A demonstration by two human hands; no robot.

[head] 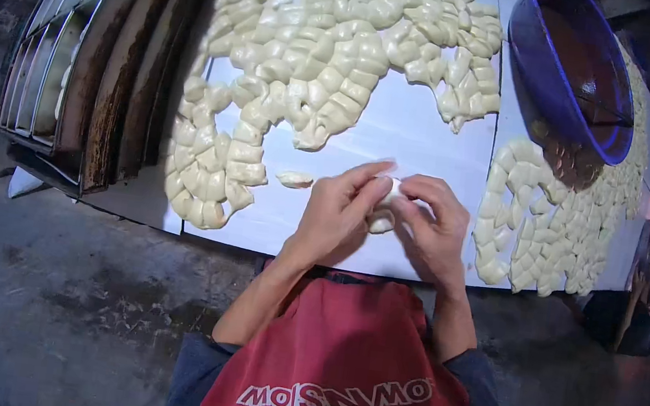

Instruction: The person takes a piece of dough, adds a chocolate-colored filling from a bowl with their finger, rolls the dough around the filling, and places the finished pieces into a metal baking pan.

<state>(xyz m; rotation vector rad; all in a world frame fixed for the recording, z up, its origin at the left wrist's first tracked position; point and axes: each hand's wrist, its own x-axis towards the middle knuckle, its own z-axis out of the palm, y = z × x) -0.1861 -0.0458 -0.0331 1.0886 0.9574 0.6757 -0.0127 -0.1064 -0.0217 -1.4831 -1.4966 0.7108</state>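
Observation:
Both hands meet low over the white tabletop (408, 134), close to its front edge. A small pale piece of dough (391, 191) is pinched between the fingertips of my left hand (336, 207) and my right hand (435, 220). My fingers hide part of it. Just below it, between the hands, shows another pale lump (382, 222); whether it joins the held piece I cannot tell. To the left of my left hand lies a single loose dough piece (295, 180). Beyond the hands spreads a broad mass of glossy dough pieces (320, 48), pressed edge to edge.
A blue tub (540, 65) with a brown inside stands at the back right. More dough pieces (567, 235) cover the table beside it. On the left are stacked rusty metal pans (129, 54), with divided compartments (50, 68) at their far side. The concrete floor (106, 273) lies below the table edge.

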